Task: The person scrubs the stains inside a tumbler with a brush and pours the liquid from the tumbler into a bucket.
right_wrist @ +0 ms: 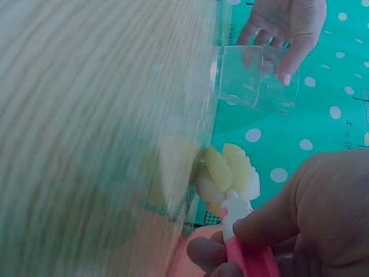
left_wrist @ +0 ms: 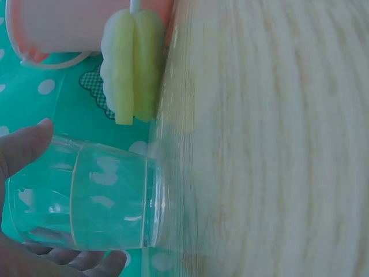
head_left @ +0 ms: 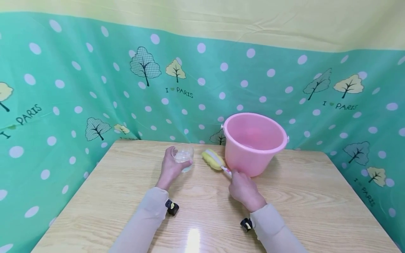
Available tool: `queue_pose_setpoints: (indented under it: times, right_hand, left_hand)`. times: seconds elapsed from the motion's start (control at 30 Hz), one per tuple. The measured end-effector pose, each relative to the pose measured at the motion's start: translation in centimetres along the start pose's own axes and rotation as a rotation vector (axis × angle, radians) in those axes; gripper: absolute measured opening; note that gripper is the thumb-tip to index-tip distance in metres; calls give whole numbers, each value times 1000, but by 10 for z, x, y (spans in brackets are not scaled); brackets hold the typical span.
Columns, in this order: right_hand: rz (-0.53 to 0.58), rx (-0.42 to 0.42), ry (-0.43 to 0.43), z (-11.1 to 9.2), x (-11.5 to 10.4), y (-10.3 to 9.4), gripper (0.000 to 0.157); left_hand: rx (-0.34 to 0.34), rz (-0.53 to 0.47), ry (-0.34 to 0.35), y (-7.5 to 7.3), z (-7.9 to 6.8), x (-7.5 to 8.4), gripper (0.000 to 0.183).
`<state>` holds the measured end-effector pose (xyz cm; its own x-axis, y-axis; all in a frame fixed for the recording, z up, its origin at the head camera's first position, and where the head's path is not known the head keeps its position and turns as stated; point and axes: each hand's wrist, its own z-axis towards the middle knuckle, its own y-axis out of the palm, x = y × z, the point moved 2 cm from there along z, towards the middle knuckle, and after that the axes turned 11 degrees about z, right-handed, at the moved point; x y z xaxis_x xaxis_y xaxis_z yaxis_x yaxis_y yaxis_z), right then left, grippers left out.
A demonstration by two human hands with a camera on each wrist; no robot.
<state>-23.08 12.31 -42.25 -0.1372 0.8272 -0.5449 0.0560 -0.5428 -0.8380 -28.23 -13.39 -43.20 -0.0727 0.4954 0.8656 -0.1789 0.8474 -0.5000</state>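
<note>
A clear cup (head_left: 184, 155) stands upright on the wooden table, left of centre. My left hand (head_left: 169, 166) holds it from the side, thumb (left_wrist: 26, 151) on one side of the wall and fingers on the other. With my right hand (head_left: 244, 189) I grip the pink and white handle (right_wrist: 233, 222) of a sponge brush. Its yellow and white sponge head (head_left: 213, 159) points toward the cup, low over the table between the cup and a pink bucket (head_left: 248, 160). My right fingers hide most of the handle in the head view.
The pink bucket stands upright near the table's back edge, just beyond my right hand, its handle pivots at the rim. A green polka-dot curtain (head_left: 202, 98) with tree prints hangs behind and on both sides of the wooden table (head_left: 126, 196).
</note>
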Motion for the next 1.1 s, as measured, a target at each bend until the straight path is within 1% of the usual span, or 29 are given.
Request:
queue_pose_setpoints:
  times: [0.23, 0.43, 0.67, 0.9, 1.1]
  right_hand:
    - [-17, 50, -31, 0, 2, -2, 6]
    - [-21, 77, -44, 0, 3, -2, 2]
    - [1, 94, -43, 0, 2, -4, 4]
    - [59, 104, -12, -1, -2, -10, 8]
    - [102, 108, -26, -4, -8, -15, 13]
  left_hand:
    - [4, 10, 11, 1, 1, 0, 102]
    - [13, 14, 18, 2, 2, -1, 100]
    - [14, 4, 20, 2, 2, -1, 99]
    - [28, -2, 20, 2, 2, 0, 99]
    - [35, 3, 17, 2, 1, 0, 99]
